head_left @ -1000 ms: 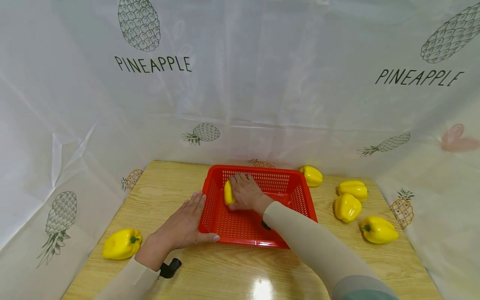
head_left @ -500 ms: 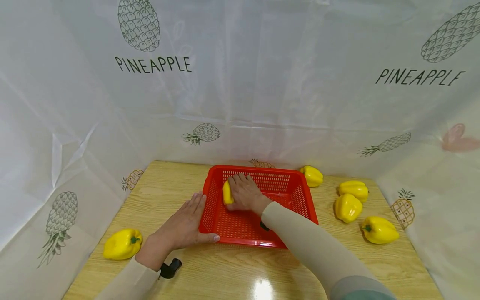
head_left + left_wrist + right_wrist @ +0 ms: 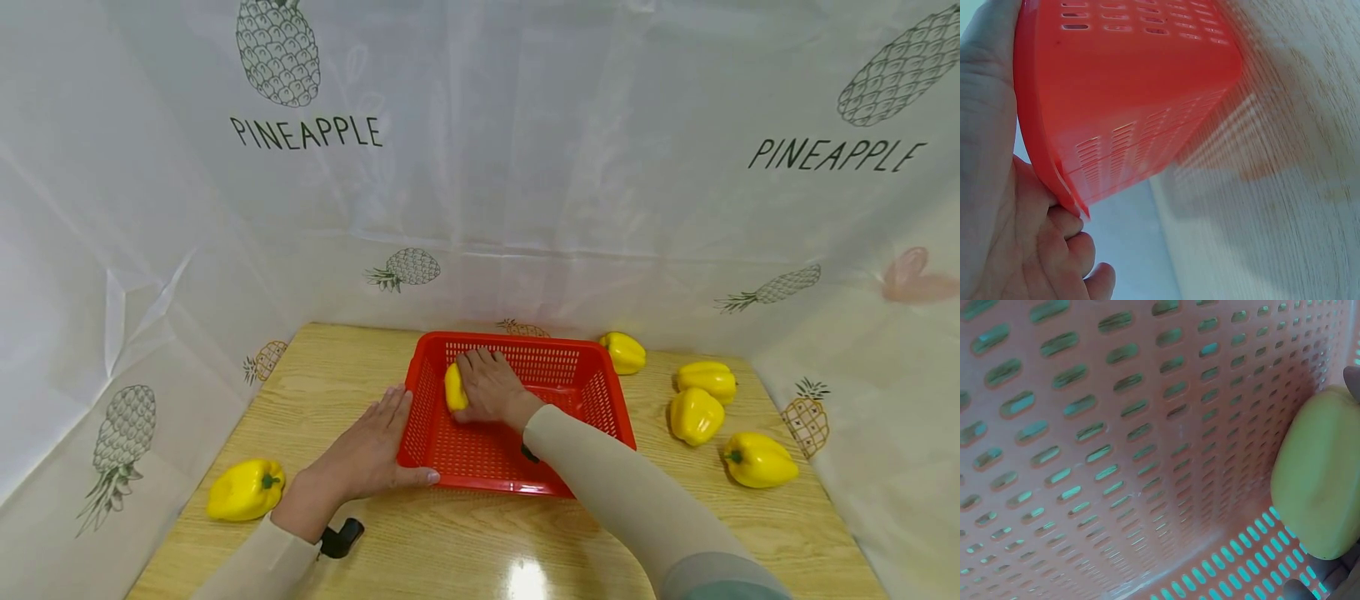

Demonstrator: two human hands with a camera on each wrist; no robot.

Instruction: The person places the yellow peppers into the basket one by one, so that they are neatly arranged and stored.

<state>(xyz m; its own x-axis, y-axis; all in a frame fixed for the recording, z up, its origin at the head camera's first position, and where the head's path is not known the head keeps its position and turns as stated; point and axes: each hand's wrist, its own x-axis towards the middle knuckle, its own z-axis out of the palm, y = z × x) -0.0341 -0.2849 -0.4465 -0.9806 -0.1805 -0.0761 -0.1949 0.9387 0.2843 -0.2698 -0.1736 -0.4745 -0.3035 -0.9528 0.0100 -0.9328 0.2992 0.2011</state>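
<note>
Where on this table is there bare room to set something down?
Bare wood lies left of the red basket, behind the left hand and away from the lone pepper, and along the near edge. The basket's right half is bare. It is crowded right of the basket, where four peppers lie.

- left hand (image 3: 997,206) at the left edge, palm against the rim of a red basket (image 3: 1135,94), fingers curled loosely below the rim's corner.
- slotted basket wall tilted across the upper frame, corner resting on a light wooden table (image 3: 1285,212).
- blurred reddish reflection on the wood beside the basket.
</note>
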